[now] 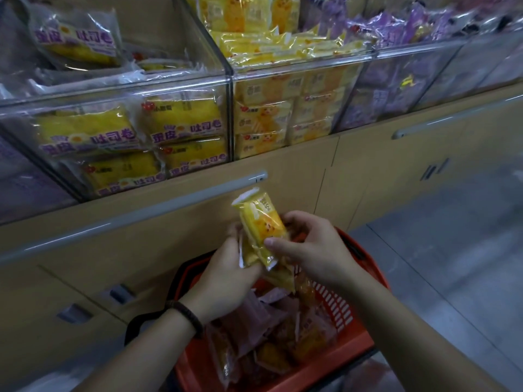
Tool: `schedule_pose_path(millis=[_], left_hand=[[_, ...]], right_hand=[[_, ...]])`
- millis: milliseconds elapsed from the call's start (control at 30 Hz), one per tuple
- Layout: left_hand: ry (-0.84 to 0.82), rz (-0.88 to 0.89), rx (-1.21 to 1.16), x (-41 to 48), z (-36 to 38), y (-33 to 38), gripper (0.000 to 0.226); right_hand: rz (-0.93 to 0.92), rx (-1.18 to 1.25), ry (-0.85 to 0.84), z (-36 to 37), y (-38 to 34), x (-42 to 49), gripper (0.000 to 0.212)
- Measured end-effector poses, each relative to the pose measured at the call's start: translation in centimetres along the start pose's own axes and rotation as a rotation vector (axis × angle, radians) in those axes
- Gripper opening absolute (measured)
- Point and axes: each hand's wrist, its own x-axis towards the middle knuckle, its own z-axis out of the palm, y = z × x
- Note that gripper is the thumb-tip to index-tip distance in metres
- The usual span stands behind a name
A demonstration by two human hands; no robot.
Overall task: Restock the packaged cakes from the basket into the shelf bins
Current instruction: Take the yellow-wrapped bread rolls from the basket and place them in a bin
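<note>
1. Head view: both hands are up over the red basket (pixel 351 360), clamped on a small stack of yellow cakes (pixel 261 230).
2. Left hand (pixel 226 278) grips the stack from below, right hand (pixel 311 244) pinches its side.
3. Basket holds more pink and yellow packs.
4. Clear shelf bins (pixel 283 77) sit above; the middle one has matching yellow cakes.

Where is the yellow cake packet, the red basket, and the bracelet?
yellow cake packet (pixel 260 227), head view, middle of the wrapper
red basket (pixel 343 309), head view, right side wall
bracelet (pixel 188 315), head view, band on the left wrist
</note>
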Motion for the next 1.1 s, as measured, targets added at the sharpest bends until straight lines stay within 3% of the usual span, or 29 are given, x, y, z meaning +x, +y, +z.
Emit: schedule_pose_path(millis=[100, 167, 300, 367, 467, 600, 767, 933, 1033, 1100], left_hand=[[0.105, -0.112, -0.057, 0.3, -0.9, 0.1, 0.077], [0.165, -0.173, -0.209, 0.6, -1.2, -0.1, 0.078], [0.186, -0.266, -0.702, 1.2, -1.9, 0.3, 0.064], [0.159, -0.249, -0.808, 1.3, -2.2, 0.4, 0.049], [0.130, -0.303, -0.871, 1.2, -2.4, 0.8, 0.043], [0.109, -0.388, -0.811, 1.1, -2.0, 1.1, 0.033], [-0.016, -0.368, -0.716, 0.5, -1.6, 1.8, 0.044], [-0.205, -0.334, -0.491, 0.6, -1.9, 0.3, 0.111], [-0.162, -0.292, -0.316, 0.9, -2.2, 0.2, 0.110], [-0.127, -0.267, -0.108, 1.1, -3.0, 0.9, 0.106]], right_hand=[[0.029, 0.015, 0.024, -1.4, 0.0, 0.3, 0.032], [0.073, 0.092, 0.036, -2.4, -0.1, 0.1, 0.021], [0.176, 0.321, 0.066, -3.1, 0.2, 0.0, 0.022], [0.243, 0.455, 0.057, -2.9, 0.0, -0.1, 0.025], [0.314, 0.545, 0.004, -2.3, -0.2, -0.2, 0.027], [0.327, 0.619, -0.059, -1.5, -0.6, -0.3, 0.046], [0.317, 0.473, -0.151, -0.1, -1.0, -0.9, 0.039], [0.246, 0.351, -0.070, 1.1, -0.6, -1.2, 0.038], [0.338, 0.353, -0.071, 1.0, -0.6, -0.7, 0.061], [0.288, 0.267, 0.058, 0.3, -0.8, -0.3, 0.091]])
